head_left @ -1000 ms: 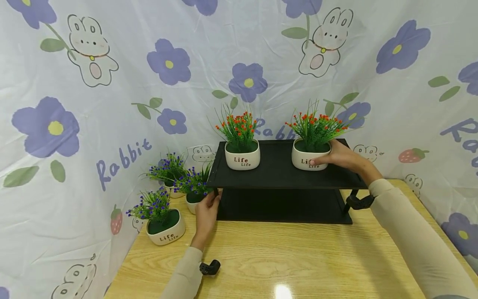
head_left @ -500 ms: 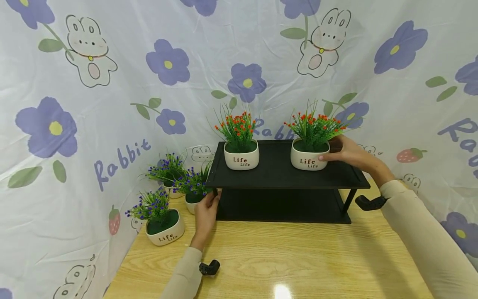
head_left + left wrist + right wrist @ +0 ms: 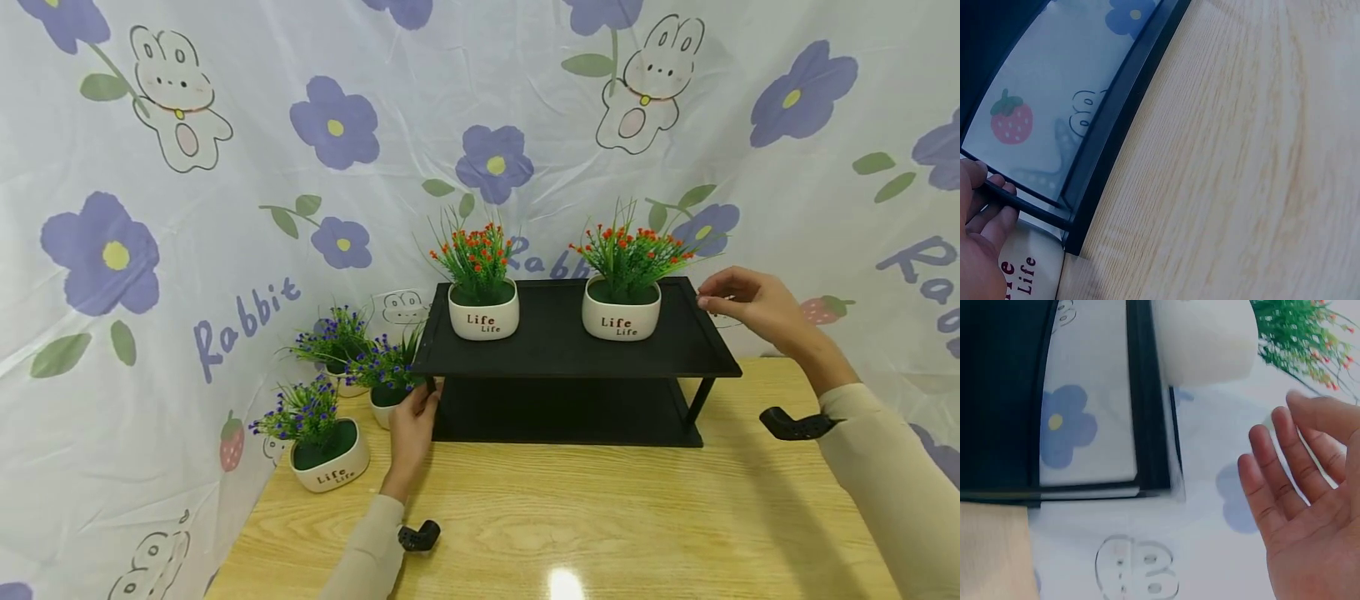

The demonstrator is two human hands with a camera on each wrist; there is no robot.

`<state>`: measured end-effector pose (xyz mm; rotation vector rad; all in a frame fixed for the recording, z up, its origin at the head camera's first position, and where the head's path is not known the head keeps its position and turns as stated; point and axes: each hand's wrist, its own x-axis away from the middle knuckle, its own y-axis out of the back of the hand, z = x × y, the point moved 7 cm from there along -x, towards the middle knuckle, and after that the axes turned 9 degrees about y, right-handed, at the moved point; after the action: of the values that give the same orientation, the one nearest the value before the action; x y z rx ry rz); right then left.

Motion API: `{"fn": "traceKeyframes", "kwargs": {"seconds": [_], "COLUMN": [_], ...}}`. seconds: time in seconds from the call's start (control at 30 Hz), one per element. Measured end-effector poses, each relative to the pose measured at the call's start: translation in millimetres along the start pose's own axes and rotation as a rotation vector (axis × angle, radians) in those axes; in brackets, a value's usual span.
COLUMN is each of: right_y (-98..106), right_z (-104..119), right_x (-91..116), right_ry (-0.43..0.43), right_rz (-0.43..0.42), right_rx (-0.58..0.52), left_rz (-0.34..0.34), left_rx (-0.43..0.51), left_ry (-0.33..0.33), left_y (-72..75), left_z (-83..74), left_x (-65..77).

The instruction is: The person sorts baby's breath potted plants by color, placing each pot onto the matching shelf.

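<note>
A black two-tier shelf [image 3: 551, 350] stands on the wooden table. My left hand [image 3: 411, 429] is at its left front post, and in the left wrist view the thumb and fingers pinch that thin black post [image 3: 1032, 210]. On the upper tier sit two white pots marked "Life", both upright: a left orange-flowered potted plant [image 3: 484, 319] and a right orange-flowered potted plant [image 3: 621, 320]. My right hand [image 3: 761, 304] hovers past the shelf's right end, apart from the right pot. In the right wrist view its palm shows, fingers extended and holding nothing.
Several blue-flowered potted plants stand left of the shelf, the front one [image 3: 332, 462] nearest me and another [image 3: 382, 404] beside my left hand. A patterned cloth [image 3: 420, 75] hangs behind the wooden table [image 3: 540, 508].
My right hand has let go of the right orange-flowered pot and moved away to the right. That pot sits still on the upper tier. My left hand stays at the post.
</note>
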<state>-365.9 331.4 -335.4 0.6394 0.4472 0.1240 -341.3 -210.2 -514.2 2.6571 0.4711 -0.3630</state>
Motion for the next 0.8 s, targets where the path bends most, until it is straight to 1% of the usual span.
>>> {"fn": "traceKeyframes", "kwargs": {"seconds": [0.13,0.27,0.47,0.6,0.8], "right_y": [12.4,20.9,23.5,17.2,-6.7], "right_z": [-10.8,-22.1,-38.0,-52.4,-71.8], "right_x": [14.7,34.1,60.2,77.0,99.8], "right_ry": [0.018,0.008,0.066,0.053,0.031], "right_rz": [-0.029,-0.051,-0.109,-0.139,-0.153], "right_rx": [-0.058,-0.062,-0.12,-0.146,-0.234], "left_rz": [-0.014,-0.015,-0.003,0.002,-0.014], "left_rx": [-0.01,-0.01,-0.007,-0.001,-0.014], "left_ry": [-0.012,-0.015,0.005,0.015,0.007], "left_y": [0.7,0.9,1.8,2.4,1.1], "left_z": [-2.4,-4.3,-3.2,-2.7,-3.3], "left_x": [0.7,1.7,1.3,0.7,1.2]}}
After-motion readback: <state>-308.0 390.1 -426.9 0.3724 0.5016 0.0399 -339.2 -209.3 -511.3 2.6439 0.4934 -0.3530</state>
